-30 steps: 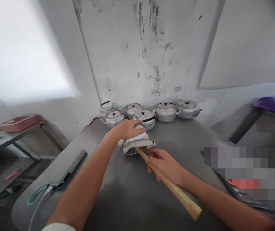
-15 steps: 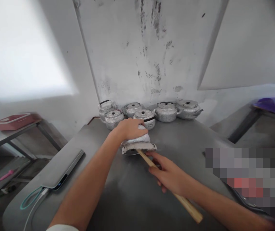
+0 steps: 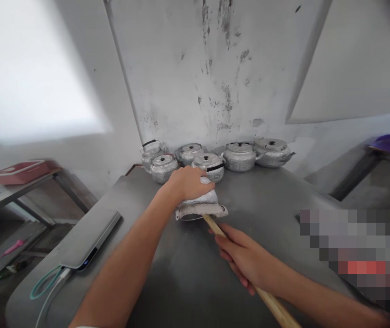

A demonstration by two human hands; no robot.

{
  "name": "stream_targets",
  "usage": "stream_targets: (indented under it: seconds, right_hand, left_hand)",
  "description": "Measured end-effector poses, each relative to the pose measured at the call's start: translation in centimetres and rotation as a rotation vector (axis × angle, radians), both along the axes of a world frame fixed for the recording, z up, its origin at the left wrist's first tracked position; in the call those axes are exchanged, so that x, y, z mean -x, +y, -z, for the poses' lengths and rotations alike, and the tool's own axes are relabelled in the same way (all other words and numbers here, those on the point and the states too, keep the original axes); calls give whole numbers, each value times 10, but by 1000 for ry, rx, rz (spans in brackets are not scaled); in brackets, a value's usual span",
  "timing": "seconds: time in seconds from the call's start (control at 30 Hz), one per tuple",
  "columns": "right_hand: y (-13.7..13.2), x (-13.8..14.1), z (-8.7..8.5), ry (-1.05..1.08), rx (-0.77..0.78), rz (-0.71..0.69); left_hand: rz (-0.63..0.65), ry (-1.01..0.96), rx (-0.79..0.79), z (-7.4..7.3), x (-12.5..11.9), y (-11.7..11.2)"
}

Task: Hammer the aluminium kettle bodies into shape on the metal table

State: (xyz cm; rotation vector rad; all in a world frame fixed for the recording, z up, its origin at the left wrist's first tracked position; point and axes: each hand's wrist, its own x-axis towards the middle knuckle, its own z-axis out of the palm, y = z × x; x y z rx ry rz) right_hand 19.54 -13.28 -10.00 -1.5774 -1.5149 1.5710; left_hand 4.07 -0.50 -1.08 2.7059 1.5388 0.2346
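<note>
A silvery metal kettle body (image 3: pixel 207 199) lies tipped on its side on the table, its mouth facing me. A pale, rough band with a small lug at each end runs along its rim. My left hand (image 3: pixel 188 183) is closed over the top of this body, fingers wrapped on its far side. My right hand (image 3: pixel 244 257) grips a wooden stick (image 3: pixel 212 225) around its middle. The stick's far tip goes in at the kettle's mouth and is hidden there. Its near end runs out of the bottom of the view.
Several lidded aluminium kettles (image 3: pixel 239 157) stand along the wall at the table's back edge. A grey power bank (image 3: pixel 90 239) with cables lies at left on the grey table (image 3: pixel 177 282). A red tray (image 3: pixel 20 173) sits on a side bench. At right is a blurred-out area.
My right hand and the stick have come back toward me and to the right, so the stick's near end has left the view. My left hand still holds the kettle body. The view shifted slightly.
</note>
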Motion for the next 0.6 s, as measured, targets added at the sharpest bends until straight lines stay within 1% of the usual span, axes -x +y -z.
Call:
stream_targets:
  seconds: [0.13, 0.3, 0.47, 0.6]
  right_hand:
    - [0, 0, 3, 8, -8, -18]
    - [3, -2, 5, 12, -27, -16]
    - [0, 0, -8, -59, 2, 18]
    - [-5, 3, -16, -76, 27, 51]
  left_hand:
    - [-18, 11, 35, -3, -2, -5]
    - [-43, 32, -2, -4, -5, -9]
    - [-25, 27, 43, -2, -6, -4]
    - [-61, 24, 6, 1, -8, -2]
